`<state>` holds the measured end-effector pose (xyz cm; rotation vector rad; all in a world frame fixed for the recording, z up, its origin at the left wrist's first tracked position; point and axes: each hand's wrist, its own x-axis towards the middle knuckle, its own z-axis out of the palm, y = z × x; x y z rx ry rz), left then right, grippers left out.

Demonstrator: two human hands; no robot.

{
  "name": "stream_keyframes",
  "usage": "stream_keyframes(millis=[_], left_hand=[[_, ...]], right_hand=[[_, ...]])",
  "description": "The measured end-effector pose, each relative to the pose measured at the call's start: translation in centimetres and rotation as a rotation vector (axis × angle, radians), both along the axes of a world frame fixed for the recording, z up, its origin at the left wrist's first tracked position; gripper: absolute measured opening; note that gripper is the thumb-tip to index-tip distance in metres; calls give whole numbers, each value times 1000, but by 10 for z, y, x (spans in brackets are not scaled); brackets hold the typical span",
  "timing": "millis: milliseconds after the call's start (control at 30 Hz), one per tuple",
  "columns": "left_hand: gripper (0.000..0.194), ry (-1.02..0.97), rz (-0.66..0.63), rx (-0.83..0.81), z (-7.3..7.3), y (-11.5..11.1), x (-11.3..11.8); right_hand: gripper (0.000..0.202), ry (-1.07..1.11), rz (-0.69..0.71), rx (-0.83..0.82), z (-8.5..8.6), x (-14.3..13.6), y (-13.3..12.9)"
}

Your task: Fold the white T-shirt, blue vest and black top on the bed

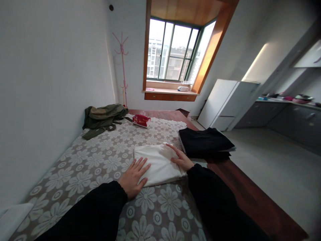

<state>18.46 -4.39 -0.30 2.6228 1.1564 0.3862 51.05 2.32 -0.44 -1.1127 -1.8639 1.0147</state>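
The white cloth [162,170] is lying flat in a folded, roughly rectangular bundle on the floral covering [77,177], near the middle of the counter [253,195] (a broad wooden one; I cannot tell whether it is a table or a bed frame). The folding is looking nearly complete: the bundle is showing straight left and near edges, while its far right corner is seeming a little uneven, so perhaps only some smoothing is wanting. A dark stack [205,142] of folded fabric is sitting just beyond it at the counter's right edge, apparently finished.

Neither grip is clasping anything. The left hand [133,178] is lying palm down with fingers spread over the bundle's left edge; the right hand [182,160] is resting open on its right part, forefinger extended and thumb apart.

Toward the far left corner, a green backpack [106,115] is slumping by the wall [55,67], and a red packet [141,120] is lying near the far edge. Bare reddish wood is showing along the far and right edges.

Beyond, a pink coat rack [122,49] is standing left of a bright window [173,50]. A white refrigerator [220,100] and grey kitchen cabinets [296,118] are lining the right side, past a pale floor [271,150].
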Motion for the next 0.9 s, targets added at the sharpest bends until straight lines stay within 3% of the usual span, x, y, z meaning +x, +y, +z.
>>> stream_keyframes(millis=[100,333,500,600,733,900], left_hand=[[64,-7,15,-5,0,-1,0],[67,-5,50,-4,-1,-2,0],[64,38,51,9,2,-3,1],[63,57,53,15,1,-2,1],[62,60,54,28,-5,0,0],[62,34,44,48,-14,3,-1]], right_hand=[[72,-97,-118,-20,-10,2,6],[82,-220,-274,16,-14,7,8],[60,-496,-455,22,-9,14,-1],[38,-576,-410,42,-8,9,-4],[18,-364,-297,38,-4,-4,-5],[47,-31,-185,-121,0,-12,-10]])
